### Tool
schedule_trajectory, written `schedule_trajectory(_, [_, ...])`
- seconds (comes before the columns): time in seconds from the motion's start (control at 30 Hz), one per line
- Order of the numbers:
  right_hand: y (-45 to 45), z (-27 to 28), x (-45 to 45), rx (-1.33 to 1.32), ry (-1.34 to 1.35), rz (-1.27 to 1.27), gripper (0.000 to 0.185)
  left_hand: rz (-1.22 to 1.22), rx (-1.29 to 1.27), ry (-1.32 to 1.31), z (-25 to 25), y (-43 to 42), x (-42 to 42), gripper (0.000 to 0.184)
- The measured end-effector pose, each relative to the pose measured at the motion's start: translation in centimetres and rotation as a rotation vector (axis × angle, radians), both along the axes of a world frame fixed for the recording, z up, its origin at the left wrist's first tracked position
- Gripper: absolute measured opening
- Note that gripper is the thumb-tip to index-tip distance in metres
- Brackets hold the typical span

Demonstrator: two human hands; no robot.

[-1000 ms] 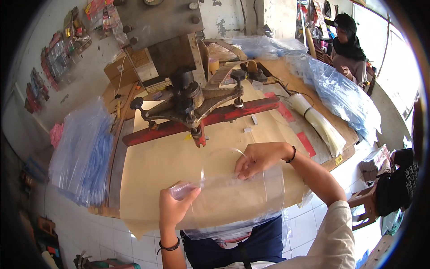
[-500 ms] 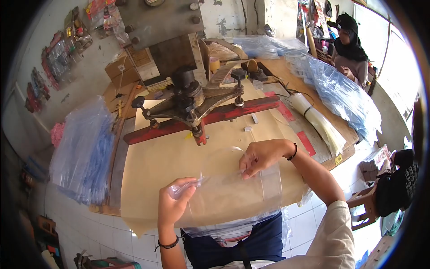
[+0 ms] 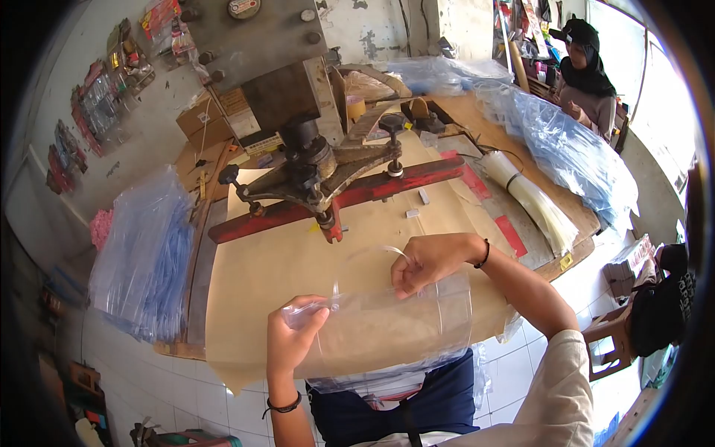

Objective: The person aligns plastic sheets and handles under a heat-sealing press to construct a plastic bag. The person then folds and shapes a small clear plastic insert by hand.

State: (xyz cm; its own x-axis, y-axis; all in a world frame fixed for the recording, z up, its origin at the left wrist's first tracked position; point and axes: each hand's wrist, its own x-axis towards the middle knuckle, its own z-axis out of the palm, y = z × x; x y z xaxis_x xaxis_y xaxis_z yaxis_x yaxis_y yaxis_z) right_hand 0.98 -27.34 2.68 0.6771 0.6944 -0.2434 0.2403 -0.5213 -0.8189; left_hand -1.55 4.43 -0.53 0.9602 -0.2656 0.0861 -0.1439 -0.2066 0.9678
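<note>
A clear plastic bag (image 3: pixel 387 328) lies across the near edge of the tan sheet on the table, in front of my body. My left hand (image 3: pixel 293 339) pinches its upper left corner between thumb and fingers. At the bag's upper edge, my right hand (image 3: pixel 438 259) has its fingers closed on a narrow clear plastic strip (image 3: pixel 363 250). That strip arches from the right fingers over to the bag's edge beside my left fingertips. Just beyond both hands stands a press with a red bar (image 3: pixel 424 176), raised above the tan sheet (image 3: pixel 283 261).
Stacked clear plastic bags (image 3: pixel 141 253) hang over the table's left side. A bundle of pale strips (image 3: pixel 532 201) lies on the right, near bluish plastic sheets (image 3: pixel 573 149). A person (image 3: pixel 585 82) is at the back right. A stool (image 3: pixel 607 346) stands at right.
The clear strip now rises in a wider arch between my hands, with its left end at the bag's edge by my left fingers. My right hand has shifted slightly left.
</note>
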Motion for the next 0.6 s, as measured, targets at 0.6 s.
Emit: schedule_trajectory(0.6, [-0.44, 0.93, -0.39, -0.093, -0.055, 0.015, 0.048, 0.016, -0.017, -0.007, -0.41, -0.14, 0.04, 0.021])
